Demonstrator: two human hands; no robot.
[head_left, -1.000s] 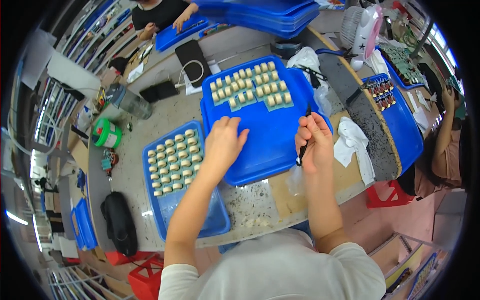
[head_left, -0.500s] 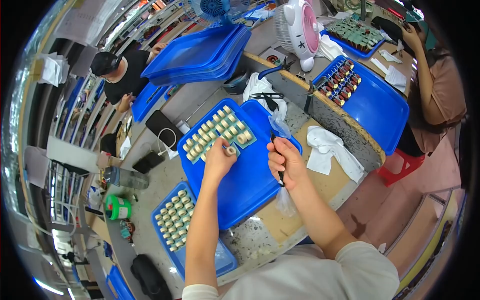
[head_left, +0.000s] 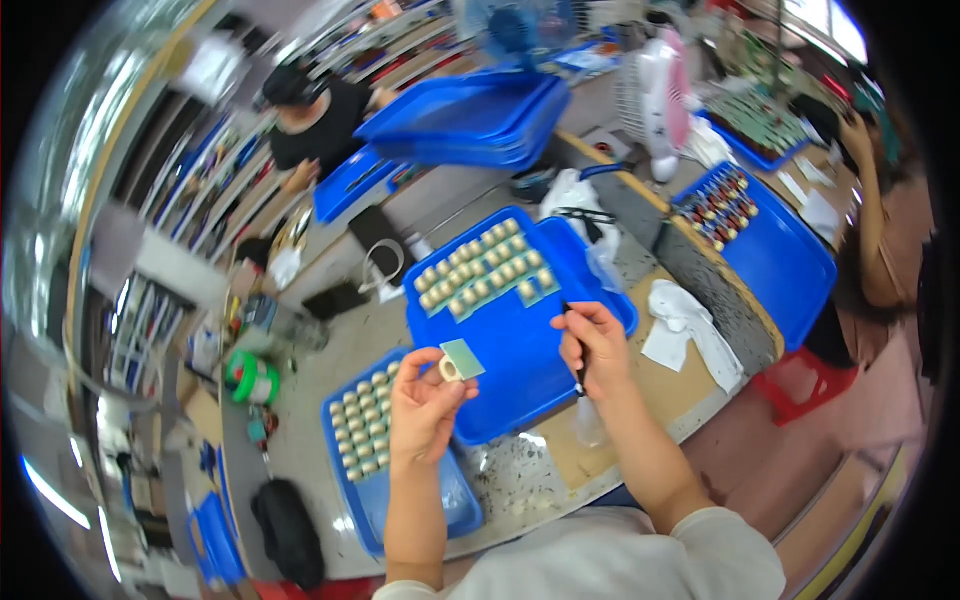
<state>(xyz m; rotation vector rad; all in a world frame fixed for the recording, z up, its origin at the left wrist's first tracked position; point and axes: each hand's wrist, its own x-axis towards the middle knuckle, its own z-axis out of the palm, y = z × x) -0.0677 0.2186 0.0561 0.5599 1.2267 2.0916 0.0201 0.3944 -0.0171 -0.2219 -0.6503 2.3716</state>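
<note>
My left hand (head_left: 422, 415) pinches a small green circuit board (head_left: 464, 358) with a cream ring-shaped part on it, raised over the left edge of a blue tray (head_left: 525, 375). My right hand (head_left: 602, 355) grips a slim black pen-like tool (head_left: 580, 376), tilted over the tray's right side; its exact kind cannot be made out. Rows of similar boards with cream ring parts (head_left: 480, 268) cover the far part of this tray. Closer on the left, a second blue tray (head_left: 458, 505) carries several cream ring parts (head_left: 362, 425).
Behind stand stacked blue trays (head_left: 465, 120) and a pink-white fan (head_left: 662, 100). A white cloth (head_left: 682, 325) lies right, beside a low partition (head_left: 735, 290). Left are a green tub (head_left: 252, 378) and a black pouch (head_left: 288, 530). Two other people work nearby, far left and far right.
My left hand has lifted a board with its ring part off the tray and brought it nearer. My right hand still grips the black tool. The whole view has shifted.
</note>
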